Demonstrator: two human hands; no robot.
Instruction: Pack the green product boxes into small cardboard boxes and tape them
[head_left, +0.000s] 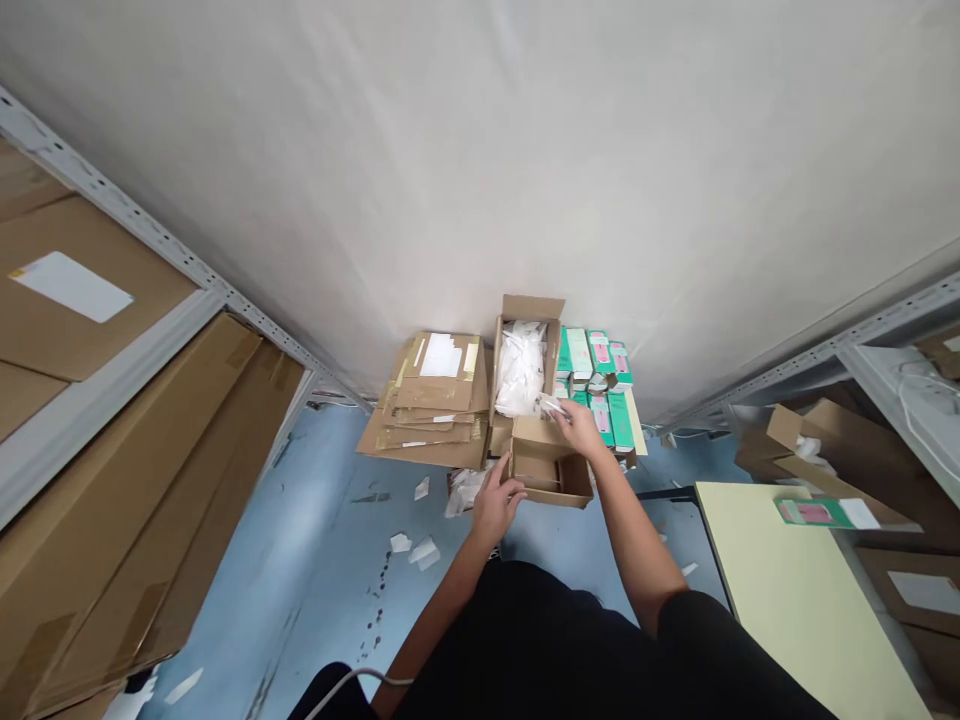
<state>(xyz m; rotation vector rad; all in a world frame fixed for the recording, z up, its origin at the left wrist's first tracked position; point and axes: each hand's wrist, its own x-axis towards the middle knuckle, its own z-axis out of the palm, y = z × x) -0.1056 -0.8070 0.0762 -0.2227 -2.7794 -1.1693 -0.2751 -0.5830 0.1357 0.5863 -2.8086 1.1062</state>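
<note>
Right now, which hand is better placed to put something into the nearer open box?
Probably the right hand: its fingertips hold a small white item near the nearer open box, while the left hand is at that box's left side.

Metal shelving (127, 388), big cartons (127, 520), stacked cardboard (431, 400) and a small open box (536, 468) suggest a storeroom or packing area.

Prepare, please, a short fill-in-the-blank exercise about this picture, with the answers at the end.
1. The right hand holds a small thing whose colour is ____.
2. The left hand touches the nearer open box, made of ____.
3. In the picture, the pile of flattened boxes lies to the ____ of the green boxes.
4. The floor is coloured ____.

Answers: white; cardboard; left; blue.
</note>
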